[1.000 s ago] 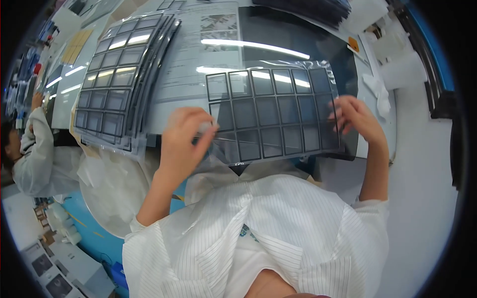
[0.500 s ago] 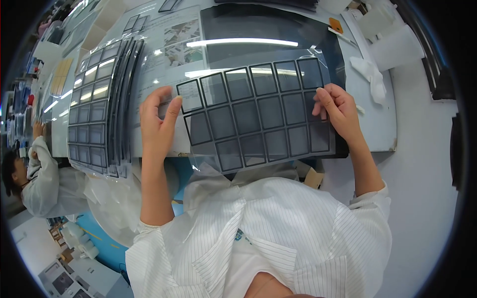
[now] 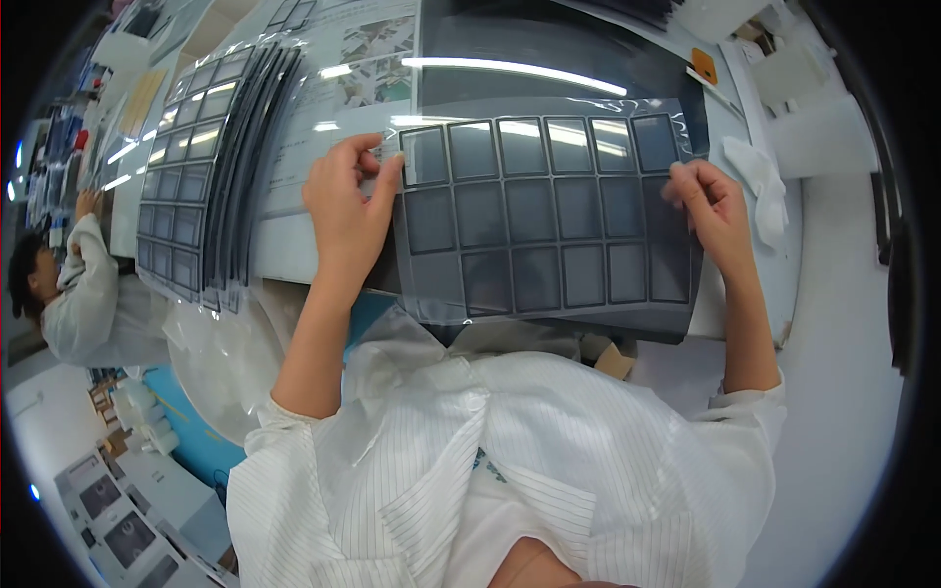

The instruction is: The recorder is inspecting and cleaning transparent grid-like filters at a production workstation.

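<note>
A clear plastic sheet (image 3: 531,210) with a grid of black-framed rectangular panels lies nearly level in front of me, over a dark mat (image 3: 549,29). My left hand (image 3: 345,201) pinches the sheet's left edge near its upper corner, thumb and fingertips close together. At the opposite edge, my right hand (image 3: 716,211) has its fingers curled and pressed together on the sheet; its fingertips are slightly blurred. The lower edge of the sheet reaches the table's near edge, close to my clothing.
Several similar framed sheets (image 3: 186,186) stand in a stack at the left. A crumpled white cloth (image 3: 757,186) and an orange piece (image 3: 704,66) lie at the right. Clear plastic film (image 3: 221,363) hangs below the stack. Another person (image 3: 78,294) works at the far left.
The sheet and both hands have shifted right in the picture, and the sheet has turned to sit more squarely over the dark mat. The view itself has also moved slightly.
</note>
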`<act>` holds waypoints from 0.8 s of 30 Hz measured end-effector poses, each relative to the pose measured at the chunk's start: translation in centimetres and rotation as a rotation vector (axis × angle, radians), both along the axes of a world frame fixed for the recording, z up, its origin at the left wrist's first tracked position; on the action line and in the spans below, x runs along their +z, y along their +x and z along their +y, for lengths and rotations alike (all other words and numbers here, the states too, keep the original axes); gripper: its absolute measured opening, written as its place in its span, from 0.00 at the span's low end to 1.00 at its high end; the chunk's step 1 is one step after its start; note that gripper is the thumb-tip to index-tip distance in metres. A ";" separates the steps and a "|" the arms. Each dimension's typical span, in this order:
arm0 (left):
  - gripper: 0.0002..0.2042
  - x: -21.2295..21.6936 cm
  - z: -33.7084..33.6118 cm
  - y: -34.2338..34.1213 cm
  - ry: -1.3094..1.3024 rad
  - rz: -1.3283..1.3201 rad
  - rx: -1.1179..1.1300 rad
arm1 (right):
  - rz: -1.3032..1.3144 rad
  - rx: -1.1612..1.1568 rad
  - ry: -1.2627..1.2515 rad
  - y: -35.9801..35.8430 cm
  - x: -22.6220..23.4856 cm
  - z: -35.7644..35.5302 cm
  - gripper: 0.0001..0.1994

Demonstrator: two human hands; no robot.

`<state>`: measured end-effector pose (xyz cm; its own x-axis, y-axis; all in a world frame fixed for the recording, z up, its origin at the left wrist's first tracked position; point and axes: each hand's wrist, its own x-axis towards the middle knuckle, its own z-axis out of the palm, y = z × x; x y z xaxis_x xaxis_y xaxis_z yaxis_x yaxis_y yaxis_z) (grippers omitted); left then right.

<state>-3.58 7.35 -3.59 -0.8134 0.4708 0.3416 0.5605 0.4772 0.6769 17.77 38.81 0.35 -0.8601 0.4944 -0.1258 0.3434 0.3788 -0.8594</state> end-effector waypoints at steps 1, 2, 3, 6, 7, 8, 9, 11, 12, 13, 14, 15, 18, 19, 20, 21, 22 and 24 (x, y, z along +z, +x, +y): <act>0.13 -0.1 0.3 0.1 -0.129 0.129 0.014 | 0.001 0.018 -0.005 -0.3 0.2 0.3 0.17; 0.12 -0.3 0.6 0.1 -0.116 0.161 0.025 | -0.003 -0.059 -0.095 -0.4 0.4 0.5 0.19; 0.12 -0.4 0.7 0.0 -0.120 0.157 0.032 | -0.009 -0.137 -0.184 -0.4 0.4 0.7 0.22; 0.12 -0.5 0.7 0.0 -0.089 0.144 0.063 | -0.039 -0.086 -0.147 -0.6 0.1 1.2 0.26; 0.12 -0.4 0.6 0.0 -0.086 0.129 0.055 | -0.047 -0.071 -0.150 -0.7 0.2 1.1 0.26; 0.12 -0.2 0.4 0.0 -0.086 0.139 0.056 | -0.049 -0.084 -0.152 -1.0 0.1 0.8 0.27; 0.12 -0.1 0.4 0.0 -0.085 0.145 0.049 | -0.063 -0.095 -0.149 -1.1 0.2 0.6 0.27; 0.12 0.3 0.8 0.3 -0.096 0.152 0.031 | -0.045 -0.044 -0.150 -1.2 0.6 0.4 0.28; 0.11 0.5 0.8 0.4 -0.142 0.205 0.029 | -0.039 -0.033 -0.160 -1.1 0.6 0.5 0.25; 0.11 0.5 0.9 0.4 -0.189 0.259 0.027 | -0.046 -0.044 -0.157 -1.0 0.6 0.4 0.25; 0.11 0.4 0.9 0.4 -0.212 0.313 0.028 | -0.037 -0.009 -0.130 -1.2 0.5 0.2 0.23; 0.11 0.5 1.0 0.5 -0.211 0.311 0.027 | -0.026 0.028 -0.104 -1.1 0.5 0.2 0.21; 0.11 0.7 0.9 0.6 -0.213 0.289 0.040 | -0.058 0.026 -0.068 -0.8 1.0 -0.2 0.16; 0.11 0.6 1.0 0.6 -0.177 0.287 0.038 | -0.096 0.016 -0.012 -0.8 1.1 -0.4 0.16; 0.11 0.6 1.1 0.6 -0.139 0.286 0.033 | -0.090 0.018 -0.015 -0.7 1.0 -0.1 0.16; 0.11 0.6 1.1 0.7 -0.143 0.293 0.034 | -0.079 0.039 -0.088 -0.4 0.8 0.6 0.15; 0.11 0.7 1.1 0.8 -0.092 0.263 0.040 | -0.066 0.059 -0.161 -0.3 0.6 0.9 0.15; 0.10 0.9 1.2 0.8 -0.041 0.241 0.043 | -0.014 0.040 -0.217 -0.2 0.4 0.6 0.15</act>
<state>-2.77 8.60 -2.74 -0.7306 0.4547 0.5093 0.6816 0.5289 0.5057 17.61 39.44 0.78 -0.8757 0.4204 -0.2376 0.3445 0.1990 -0.9175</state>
